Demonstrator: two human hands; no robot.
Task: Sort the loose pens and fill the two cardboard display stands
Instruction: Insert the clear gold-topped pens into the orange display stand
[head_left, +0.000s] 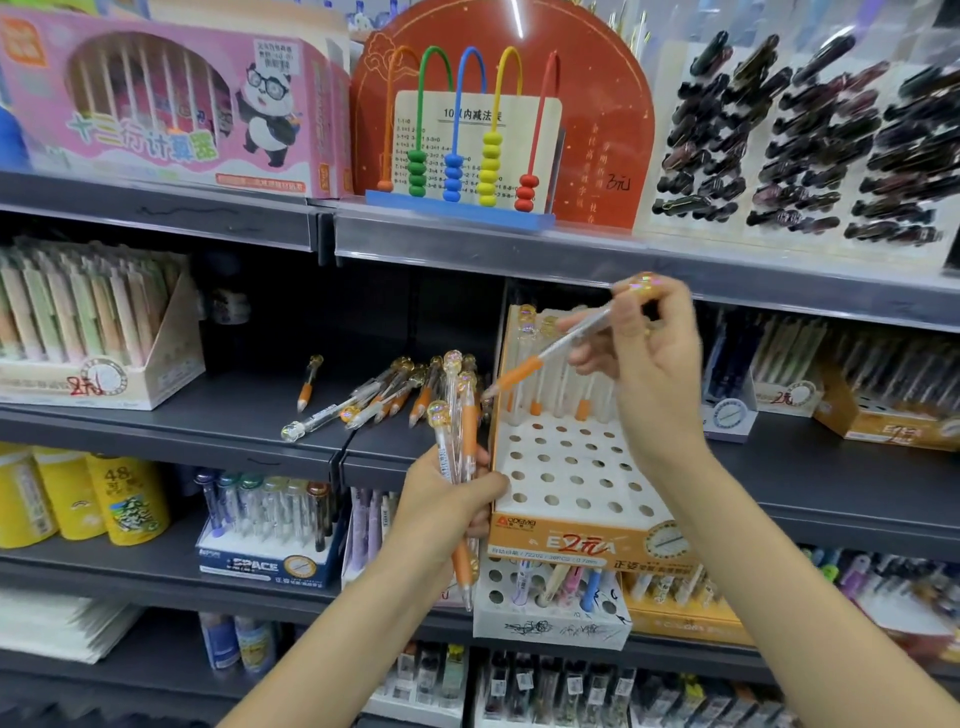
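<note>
An orange cardboard display stand (566, 543) with a white hole grid stands on the middle shelf; a few clear pens with orange grips stand in its back row. My right hand (644, 353) pinches one such pen (545, 358) slantwise above the stand, tip pointing down-left. My left hand (447, 504) grips a bunch of pens (460, 447) upright, just left of the stand. A pile of loose pens (384, 395) lies on the shelf behind my left hand, and a single pen (307, 384) lies apart further left. A second orange stand (883, 426) sits at the far right.
A box of pastel pens (88, 332) stands at the shelf's left end. Above are a pink abacus box (171, 104), a bead abacus (462, 171) and hair clips (810, 145). Below are a blue pen stand (265, 551), yellow tubs (78, 499) and a white holed stand (550, 608).
</note>
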